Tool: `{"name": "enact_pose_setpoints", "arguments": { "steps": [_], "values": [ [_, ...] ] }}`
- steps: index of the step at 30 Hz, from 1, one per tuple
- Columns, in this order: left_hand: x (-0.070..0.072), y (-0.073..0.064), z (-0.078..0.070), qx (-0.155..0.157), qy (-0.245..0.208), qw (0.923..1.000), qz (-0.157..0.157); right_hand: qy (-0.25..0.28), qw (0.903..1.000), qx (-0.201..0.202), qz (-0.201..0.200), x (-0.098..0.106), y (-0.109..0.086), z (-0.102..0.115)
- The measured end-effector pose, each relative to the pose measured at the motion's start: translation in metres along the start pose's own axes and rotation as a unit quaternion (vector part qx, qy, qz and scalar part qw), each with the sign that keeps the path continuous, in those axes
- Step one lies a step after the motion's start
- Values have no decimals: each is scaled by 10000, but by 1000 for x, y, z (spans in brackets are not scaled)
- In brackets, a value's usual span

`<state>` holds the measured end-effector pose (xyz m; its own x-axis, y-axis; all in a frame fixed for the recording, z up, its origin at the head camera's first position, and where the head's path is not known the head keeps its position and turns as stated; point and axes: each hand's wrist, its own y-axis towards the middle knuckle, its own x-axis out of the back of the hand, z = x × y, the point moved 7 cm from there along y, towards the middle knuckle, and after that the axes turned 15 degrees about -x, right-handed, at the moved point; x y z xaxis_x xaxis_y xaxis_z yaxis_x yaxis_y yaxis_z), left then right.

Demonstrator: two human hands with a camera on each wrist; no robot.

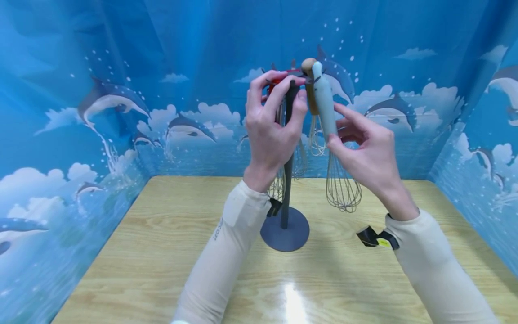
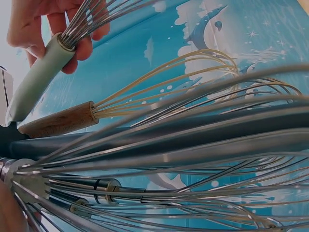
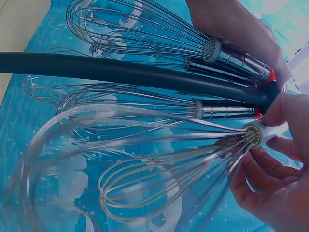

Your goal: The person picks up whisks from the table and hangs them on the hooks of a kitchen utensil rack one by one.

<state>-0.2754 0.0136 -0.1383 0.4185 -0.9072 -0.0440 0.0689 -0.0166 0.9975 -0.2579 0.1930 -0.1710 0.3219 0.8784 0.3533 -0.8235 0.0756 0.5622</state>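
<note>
Right hand (image 1: 370, 155) pinches pale green-handled wire whisk (image 1: 326, 108) hanging on dark grey utensil stand (image 1: 285, 227), mid-bench. Left hand (image 1: 273, 130) grips stand top; wooden-handled whisk (image 1: 310, 96) and steel whisks (image 3: 145, 29) crowd around.

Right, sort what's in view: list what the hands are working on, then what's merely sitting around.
In hand:
- pale green-handled wire whisk, held by the right hand
- dark grey hanging stand with round base, its top gripped by the left hand

Just about:
- wooden-handled whisk, hanging
- steel-handled whisks, hanging
- wooden table
</note>
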Motion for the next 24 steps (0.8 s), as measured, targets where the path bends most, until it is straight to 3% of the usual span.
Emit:
{"name": "enact_pose_setpoints", "arguments": {
  "steps": [11, 16, 24],
  "values": [
    [0, 0, -1, -68, 15, 10000, 11, 104, 9993, 7, 353, -23, -3, -8],
    [-1, -2, -1, -120, -41, 9996, 241, 220, 9988, -88, 425, -31, -3, -12],
    [4, -8, 0, -89, -746, 9954, 597, 186, 9986, -102, 493, -32, -7, -19]
  ]
}}
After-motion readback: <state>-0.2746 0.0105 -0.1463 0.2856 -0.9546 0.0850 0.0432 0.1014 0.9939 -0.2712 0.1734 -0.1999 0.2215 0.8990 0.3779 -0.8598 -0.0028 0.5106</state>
